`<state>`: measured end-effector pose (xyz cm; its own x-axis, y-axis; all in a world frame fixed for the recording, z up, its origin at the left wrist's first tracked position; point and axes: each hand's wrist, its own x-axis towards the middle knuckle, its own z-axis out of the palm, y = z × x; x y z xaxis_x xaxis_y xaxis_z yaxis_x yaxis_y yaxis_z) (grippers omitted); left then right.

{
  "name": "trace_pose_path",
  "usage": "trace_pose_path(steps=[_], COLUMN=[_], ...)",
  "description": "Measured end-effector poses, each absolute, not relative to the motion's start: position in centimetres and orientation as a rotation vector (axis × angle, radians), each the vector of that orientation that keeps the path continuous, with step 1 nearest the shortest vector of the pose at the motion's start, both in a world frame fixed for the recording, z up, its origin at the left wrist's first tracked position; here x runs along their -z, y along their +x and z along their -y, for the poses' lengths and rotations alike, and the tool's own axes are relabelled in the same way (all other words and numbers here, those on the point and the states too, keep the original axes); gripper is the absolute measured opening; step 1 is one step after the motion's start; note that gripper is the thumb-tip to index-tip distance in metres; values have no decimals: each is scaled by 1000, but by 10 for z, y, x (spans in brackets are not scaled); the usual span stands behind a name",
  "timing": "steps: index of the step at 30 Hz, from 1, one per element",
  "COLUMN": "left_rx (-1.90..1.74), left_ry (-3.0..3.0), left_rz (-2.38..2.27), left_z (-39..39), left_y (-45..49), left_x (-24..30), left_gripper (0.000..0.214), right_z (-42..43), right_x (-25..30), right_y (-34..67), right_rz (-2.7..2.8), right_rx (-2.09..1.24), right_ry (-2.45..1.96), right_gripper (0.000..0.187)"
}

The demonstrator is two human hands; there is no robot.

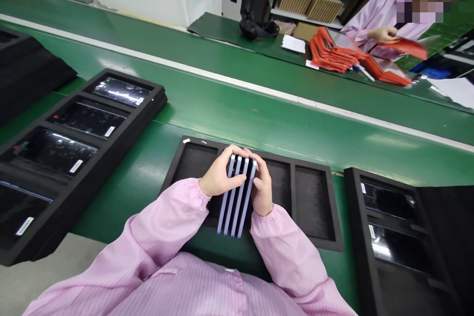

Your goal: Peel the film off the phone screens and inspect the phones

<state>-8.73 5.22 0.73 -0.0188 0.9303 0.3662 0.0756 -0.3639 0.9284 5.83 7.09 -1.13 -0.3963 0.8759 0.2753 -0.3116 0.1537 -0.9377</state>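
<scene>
Several slim phones (pixel 232 202) with lavender metal edges stand on edge, side by side, over the black foam tray (pixel 293 187) in front of me. My left hand (pixel 218 175) is closed round their far left part, with its thumb across the edges. From the other side my right hand (pixel 263 190) grips the same bundle, its fingers curled over the far end. Dark gaps show between the phones. Both hands hide part of the tray, whose visible compartments hold nothing.
A foam tray (pixel 128 133) with several dark-screened phones lies on the left, and black foam (pixel 29 69) is stacked beyond it. Another tray (pixel 361 237) with phones stands on the right. Across the green bench, a co-worker's hand (pixel 383 34) handles orange-red pouches (pixel 329 52).
</scene>
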Motion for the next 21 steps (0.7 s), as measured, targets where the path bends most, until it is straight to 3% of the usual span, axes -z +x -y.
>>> trace_pose_path(steps=[21], left_rx=[-1518], left_ry=[1489], left_rz=[-832], left_z=[-53], left_y=[-91], left_x=[-1], left_gripper=[40], right_z=[-71], right_x=[3], right_y=[57], right_rz=[1466], right_rx=[-1398], right_ry=[-624], right_gripper=[44])
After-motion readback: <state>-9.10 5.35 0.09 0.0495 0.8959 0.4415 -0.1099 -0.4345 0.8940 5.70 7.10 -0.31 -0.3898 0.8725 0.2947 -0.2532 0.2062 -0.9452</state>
